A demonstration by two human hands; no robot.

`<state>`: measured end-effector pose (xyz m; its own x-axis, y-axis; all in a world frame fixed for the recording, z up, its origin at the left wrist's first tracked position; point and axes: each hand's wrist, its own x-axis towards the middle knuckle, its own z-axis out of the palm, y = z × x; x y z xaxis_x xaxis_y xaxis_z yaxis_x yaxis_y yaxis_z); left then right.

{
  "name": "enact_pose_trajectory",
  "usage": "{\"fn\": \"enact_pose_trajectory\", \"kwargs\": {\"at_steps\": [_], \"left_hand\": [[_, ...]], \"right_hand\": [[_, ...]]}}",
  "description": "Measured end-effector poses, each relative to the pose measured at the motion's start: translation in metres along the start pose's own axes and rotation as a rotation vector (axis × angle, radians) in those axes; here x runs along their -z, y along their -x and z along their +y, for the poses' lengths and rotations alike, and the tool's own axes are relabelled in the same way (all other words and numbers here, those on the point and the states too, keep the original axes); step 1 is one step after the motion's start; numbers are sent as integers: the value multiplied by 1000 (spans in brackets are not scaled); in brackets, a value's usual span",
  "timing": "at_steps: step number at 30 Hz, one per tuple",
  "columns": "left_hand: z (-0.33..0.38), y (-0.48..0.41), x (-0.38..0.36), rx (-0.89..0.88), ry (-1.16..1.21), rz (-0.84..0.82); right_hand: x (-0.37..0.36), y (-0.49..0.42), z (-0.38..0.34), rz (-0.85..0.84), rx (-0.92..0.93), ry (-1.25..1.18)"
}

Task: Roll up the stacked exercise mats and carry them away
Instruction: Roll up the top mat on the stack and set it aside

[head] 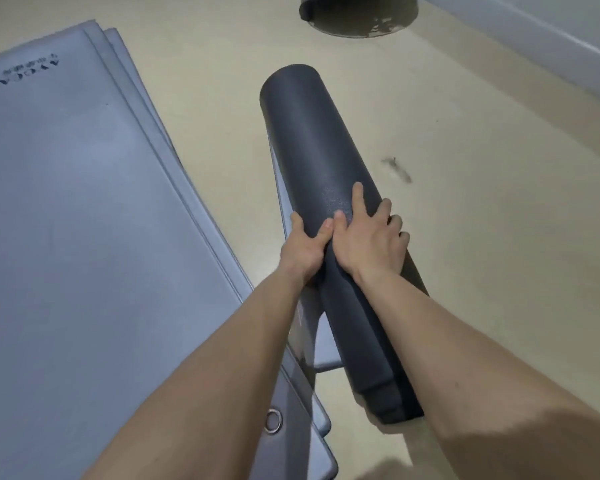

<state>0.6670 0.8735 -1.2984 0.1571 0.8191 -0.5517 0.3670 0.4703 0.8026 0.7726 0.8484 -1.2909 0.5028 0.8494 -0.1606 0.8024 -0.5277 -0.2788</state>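
Right of the grey stack of flat mats (pixel 84 202), over the beige floor (pixel 482 202), one dark rolled mat (pixel 312 140) runs from near to far. I hold it with both hands side by side. My left hand (pixel 303 247) curls round its left flank and my right hand (pixel 371 244) wraps over the top. One mat looks rolled, with a grey flap loose beneath it. At least three mats lie flat and unrolled on the left. I judge nothing is carried off yet.
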Motion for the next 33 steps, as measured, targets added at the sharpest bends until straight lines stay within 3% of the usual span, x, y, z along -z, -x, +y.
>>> {"fn": "enact_pose_trajectory", "kwargs": {"at_steps": [9,12,14,15,17,19,21,25,28,33], "left_hand": [[36,-61,-16,-24,-293,73],[56,-56,3,-35,-728,22],[82,-71,31,-174,-1064,94],[101,-86,41,-299,-1115,157],[137,-129,50,-611,-1045,290],[161,-181,43,-793,-1036,261],[163,-218,29,-739,-1159,151],[150,-245,14,-718,-1263,148],[149,-255,10,-711,-1264,131],[145,-256,7,-709,-1279,96]], "right_hand": [[-13,-78,-6,126,-14,128],[-15,-76,-7,152,-46,168],[-14,-75,-11,132,-44,189],[-13,-74,-11,119,-57,197],[-10,-75,-11,103,-84,223],[-10,-78,-12,98,-96,212],[-10,-80,-10,93,-80,161],[5,-96,-17,16,-214,44],[8,-143,-53,182,-326,-166],[-24,-183,-78,229,-496,-84]]}}
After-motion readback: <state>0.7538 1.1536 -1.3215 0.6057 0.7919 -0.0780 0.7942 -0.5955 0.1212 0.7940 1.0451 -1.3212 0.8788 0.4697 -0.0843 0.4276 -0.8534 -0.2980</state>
